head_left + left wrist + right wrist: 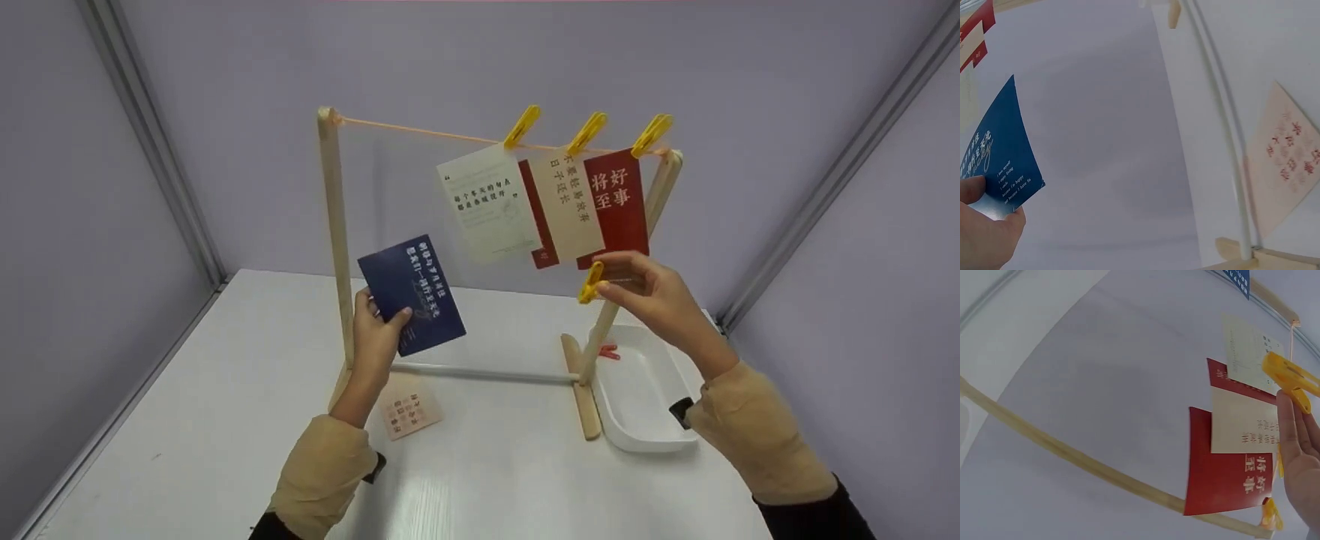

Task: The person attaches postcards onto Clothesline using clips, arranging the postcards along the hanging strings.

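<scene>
My left hand (379, 330) grips a dark blue card (412, 292) by its lower left edge, thumb across the printed face; the left wrist view shows the same card (1008, 152) tilted. In my right hand (660, 296) a yellow clothespin (591, 283) is pinched between thumb and fingers, in front of the hanging cards. From an orange string (420, 131) hang a pale green card (491, 202), a cream and red card (566, 199) and a red card (622, 195). Each hangs by a yellow clothespin (523, 126) along the string's right part.
A wooden frame (335, 225) holds the string, with a white rod (487, 373) low between its posts. On the white table a pink card (410, 409) lies near my left forearm. At the right stands a white tray (637, 442) with a red clothespin (610, 352) inside.
</scene>
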Demonstrator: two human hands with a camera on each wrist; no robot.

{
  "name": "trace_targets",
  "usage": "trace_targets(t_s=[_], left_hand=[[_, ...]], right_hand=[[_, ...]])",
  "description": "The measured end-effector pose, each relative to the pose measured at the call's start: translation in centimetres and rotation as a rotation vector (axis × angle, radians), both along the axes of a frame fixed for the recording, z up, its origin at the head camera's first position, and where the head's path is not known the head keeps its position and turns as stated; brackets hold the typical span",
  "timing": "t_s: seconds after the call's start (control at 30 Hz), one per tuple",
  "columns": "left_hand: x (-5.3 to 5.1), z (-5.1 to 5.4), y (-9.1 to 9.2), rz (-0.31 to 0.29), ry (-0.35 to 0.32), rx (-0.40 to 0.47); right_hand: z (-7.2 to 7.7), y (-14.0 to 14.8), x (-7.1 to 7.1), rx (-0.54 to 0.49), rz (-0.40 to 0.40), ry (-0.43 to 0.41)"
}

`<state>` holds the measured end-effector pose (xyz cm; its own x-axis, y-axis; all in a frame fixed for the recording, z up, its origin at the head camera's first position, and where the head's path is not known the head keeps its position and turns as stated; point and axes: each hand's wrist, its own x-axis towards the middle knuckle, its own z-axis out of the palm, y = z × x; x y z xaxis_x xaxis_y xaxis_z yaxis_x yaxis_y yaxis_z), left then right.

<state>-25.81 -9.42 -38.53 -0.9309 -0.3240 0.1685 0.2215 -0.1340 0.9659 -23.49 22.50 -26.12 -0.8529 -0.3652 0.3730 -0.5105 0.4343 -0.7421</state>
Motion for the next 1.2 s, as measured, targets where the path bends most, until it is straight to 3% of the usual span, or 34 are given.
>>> trace_targets(t_s=[0.2, 0.33, 0.5, 0.7, 0.9, 1.2], left_hand=[[-1.0, 3.5, 0.7, -0.001, 0.076, 0.027], [-1.8, 5.6, 1.2, -0.017, 0.148, 0.022], [-2.9, 7.5, 1.6, -0.018, 0.22, 0.028], [-4.2, 8.7, 1.8, 0.004, 0.237, 0.031], [-5.1, 9.3, 2.1, -0.01, 0.229, 0.027], [-5.5, 9.6, 1.8, 0.0, 0.237, 0.0]], right_hand=[[4.1, -3.3, -1.5, 0.048, 0.059, 0.091], [6.8, -5.2, -2.6, 0.155, 0.057, 0.22], [10.0, -7.4, -4.1, 0.264, -0.013, 0.312], [13.0, -10.4, -5.8, 0.213, -0.118, 0.325], [13.9, -13.6, -7.4, 0.076, -0.185, 0.298], [12.3, -16.7, -9.2, -0.011, -0.278, 0.293]])
